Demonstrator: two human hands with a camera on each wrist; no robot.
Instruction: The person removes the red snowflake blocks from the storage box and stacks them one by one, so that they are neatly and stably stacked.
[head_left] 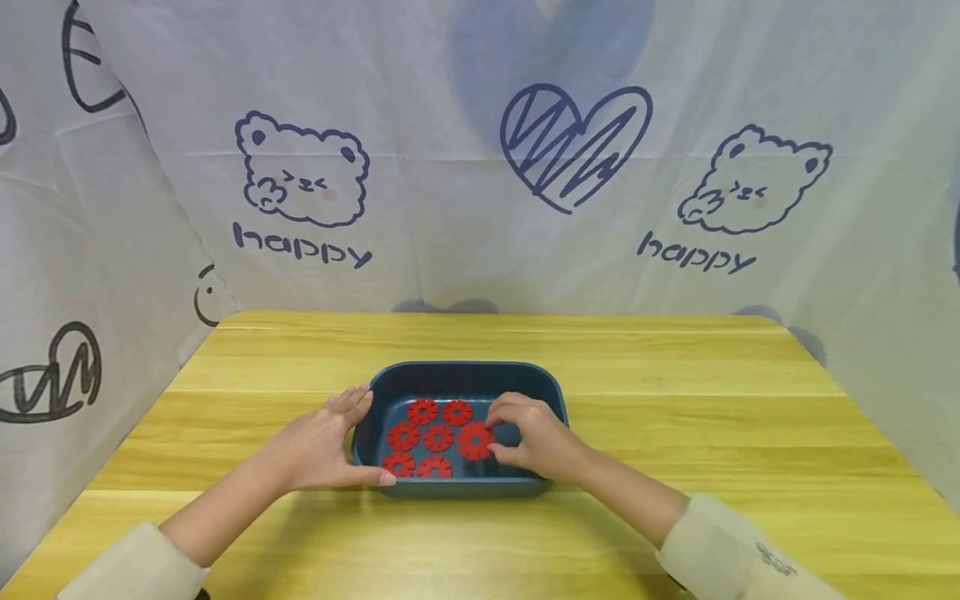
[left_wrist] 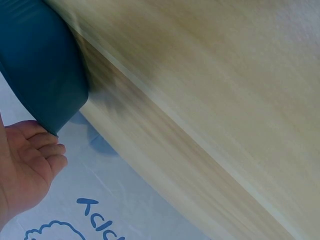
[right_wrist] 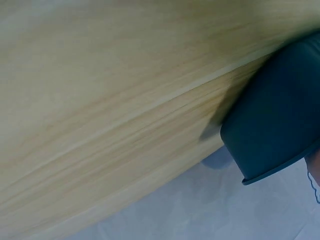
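In the head view, the left hand [head_left: 322, 442] spreads wide along the nine o'clock end of the blue rectangular bin [head_left: 465, 488], straight thumb on the near rim. At three o'clock, the right hand [head_left: 536, 433] reaches inside, thumb and forefinger pinching a red notched disc [head_left: 467, 443]. Six more discs [head_left: 429, 438] lie from seven to twelve o'clock; bin floor shows at five. The wood-grain tabletop [head_left: 712, 417] stretches widest toward three o'clock. Only the head view shows the discs; both wrist views show the bin's outer walls
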